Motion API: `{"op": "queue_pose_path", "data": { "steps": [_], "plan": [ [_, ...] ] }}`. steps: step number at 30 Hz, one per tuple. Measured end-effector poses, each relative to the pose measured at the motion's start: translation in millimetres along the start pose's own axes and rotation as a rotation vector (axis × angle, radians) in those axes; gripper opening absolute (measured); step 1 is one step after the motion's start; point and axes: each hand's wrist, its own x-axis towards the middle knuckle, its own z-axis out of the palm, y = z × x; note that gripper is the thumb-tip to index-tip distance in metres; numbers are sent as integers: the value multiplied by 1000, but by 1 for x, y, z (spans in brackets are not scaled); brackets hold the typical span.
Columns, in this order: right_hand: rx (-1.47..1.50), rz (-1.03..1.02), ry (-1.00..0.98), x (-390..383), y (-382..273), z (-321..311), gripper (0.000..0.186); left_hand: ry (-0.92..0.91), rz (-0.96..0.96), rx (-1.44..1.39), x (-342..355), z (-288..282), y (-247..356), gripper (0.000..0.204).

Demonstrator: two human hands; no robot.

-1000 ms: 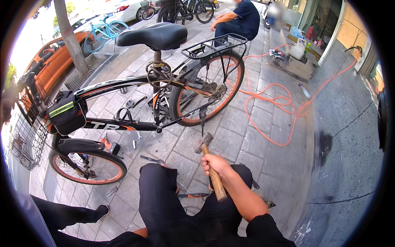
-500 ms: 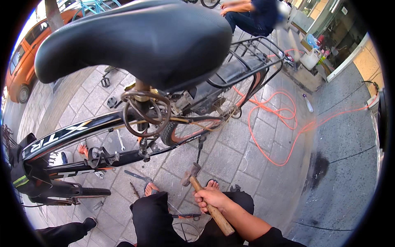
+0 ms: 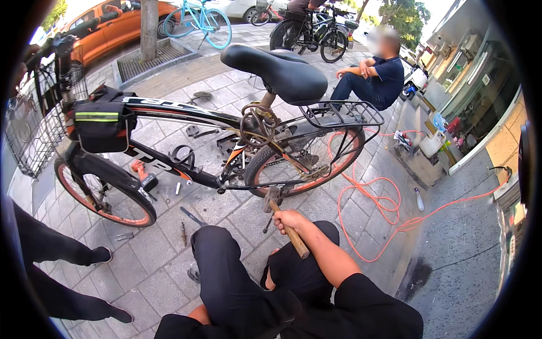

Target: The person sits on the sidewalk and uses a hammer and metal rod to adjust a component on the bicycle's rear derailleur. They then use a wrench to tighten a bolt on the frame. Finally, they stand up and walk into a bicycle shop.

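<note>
My right hand (image 3: pixel 291 222) is wrapped around the wooden handle of a hammer (image 3: pixel 296 242). The hammer's metal head points away from me and overlaps the lower edge of the bicycle's rear wheel (image 3: pixel 252 169); I cannot tell whether they touch. Below the head, a thin dark rod like a kickstand (image 3: pixel 268 224) slants to the paving. The bicycle (image 3: pixel 214 179) stands sideways before my knees, with a black saddle (image 3: pixel 276 73), a rear rack and a coiled lock under the seat. Of my left arm only a bit of forearm (image 3: pixel 199 314) shows at the lower edge; its hand is out of sight.
An orange power drill (image 3: pixel 144 174), a flat dark tool (image 3: pixel 192 216) and small parts lie on the paving. An orange hose (image 3: pixel 367 195) loops at right. A standing person's legs (image 3: pixel 53 260) are at left; another person (image 3: pixel 372 73) sits beyond the rack.
My view has lifted and pulled back, so more of the bicycle and street shows. The hammer, still in my right hand, now appears higher in the picture, with its head over the rear wheel's edge.
</note>
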Motion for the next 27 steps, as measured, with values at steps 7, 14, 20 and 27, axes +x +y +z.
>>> {"op": "queue_pose_path", "data": {
  "steps": [7,14,20,27],
  "plan": [
    [-45,-98,-38,-41,30,35,16,-8,202,234,-48,-33,-36,38],
    [236,-98,-193,-62,44,46,18,367,663,482,-41,-125,-36,32],
    [287,-12,-216,-76,71,53,25,776,754,273,-145,-106,97,27],
    [357,60,-230,-42,106,65,26,440,1289,-29,-242,-73,198,49]
  ]
}}
